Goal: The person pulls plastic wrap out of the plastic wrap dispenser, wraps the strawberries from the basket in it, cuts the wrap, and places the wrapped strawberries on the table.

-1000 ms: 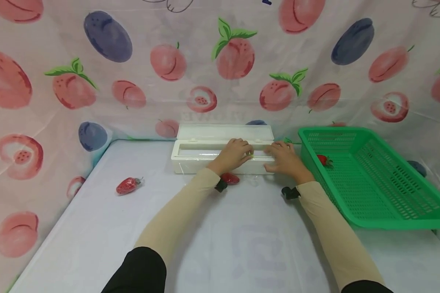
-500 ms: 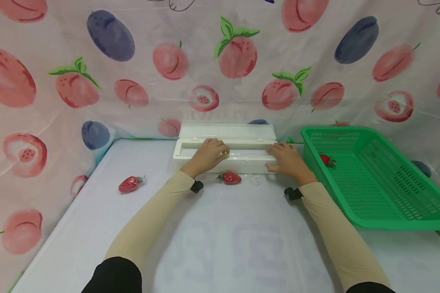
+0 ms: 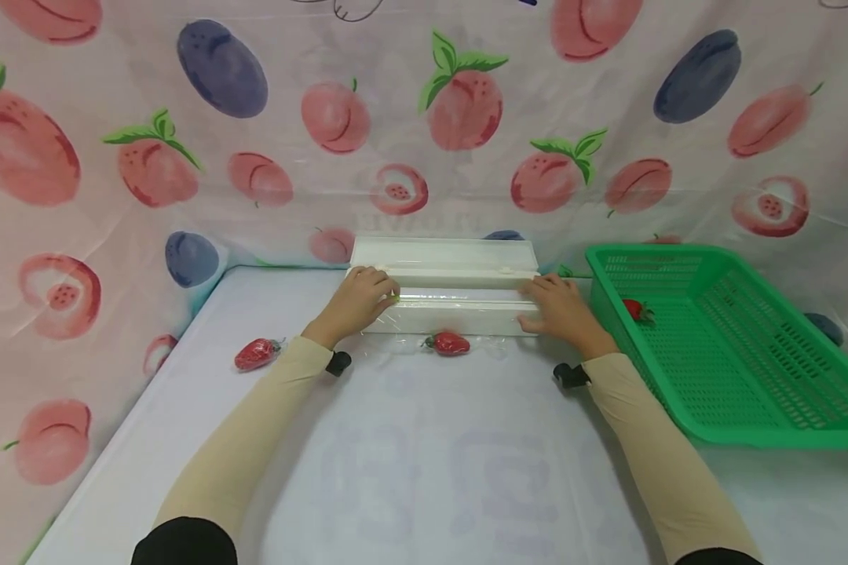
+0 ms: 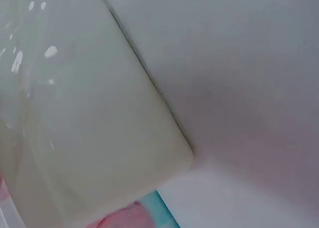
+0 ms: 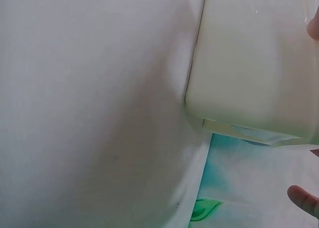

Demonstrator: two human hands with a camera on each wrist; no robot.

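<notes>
A long white cling film dispenser (image 3: 459, 318) stands at the back of the table with its lid (image 3: 445, 253) raised. My left hand (image 3: 353, 304) is at its left end, pinching a small yellow-green slide cutter (image 3: 396, 297) on the front edge. The right hand (image 3: 560, 311) holds the dispenser's right end, thumb on the front and fingers over the top. In the right wrist view, the thumb (image 5: 314, 29) shows against the box. A strawberry (image 3: 447, 343) lies in front of the dispenser on clear film. The left wrist view shows the box's end, with glossy film over it, and no fingers.
A film-wrapped strawberry (image 3: 256, 355) lies on the white table to the left. The green basket (image 3: 749, 435) on the right has one strawberry (image 3: 637, 311) inside. A fruit-print sheet (image 3: 396, 118) hangs just behind the dispenser.
My left hand has slid leftward along the dispenser's front edge with the slide cutter, from near the middle to the left end. The right hand stays at the right end.
</notes>
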